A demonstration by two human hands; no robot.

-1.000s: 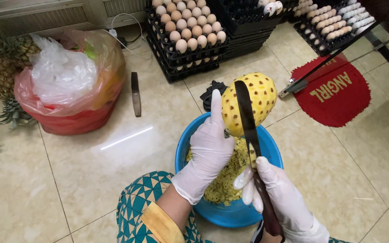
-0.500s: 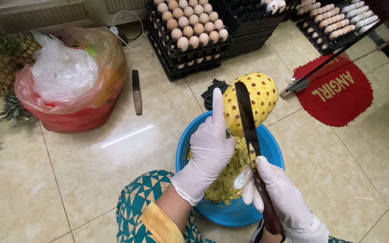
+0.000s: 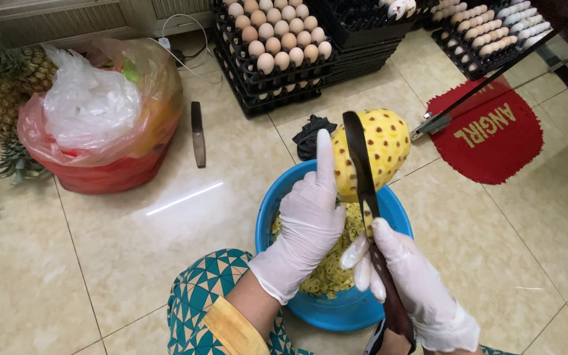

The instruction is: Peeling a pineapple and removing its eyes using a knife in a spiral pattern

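pineapple: a peeled yellow pineapple (image 3: 379, 148) dotted with brown eyes, held tilted above the far rim of the bowl, just ahead of both hands.
left hand: the left hand (image 3: 307, 220) in a white glove is clamped on the near left side of the pineapple, index finger stretched straight up along it.
right hand: the right hand (image 3: 415, 289), also in a white glove, is closed around the handle of the knife, just right of and nearer than the left hand; the two hands are close but not touching.
knife: a long dark knife (image 3: 359, 174) runs up from the right hand, its blade lying against the front of the pineapple, tip near the fruit's top.
bowl: a blue bowl (image 3: 336, 312) sits on the floor right under both hands, with yellow peelings (image 3: 327, 276) heaped inside.
sleeve: a teal patterned sleeve (image 3: 221, 296) with a yellow cuff at the left wrist.
cloth: a dark cloth (image 3: 313, 135) on the floor just beyond the left hand.
second knife: a dark-handled knife (image 3: 197, 133) lies on the floor, well left of the hands.
bag: a red plastic bag (image 3: 103, 141) holding clear plastic, far left of the hands.
whole pineapples: unpeeled pineapples (image 3: 1, 95) beside the bag, further left.
egg trays: black stacked trays of eggs (image 3: 277, 43) well beyond the hands.
mat: a red mat (image 3: 494, 135) far right, beyond the right hand.
floor: beige tiles (image 3: 100, 263).
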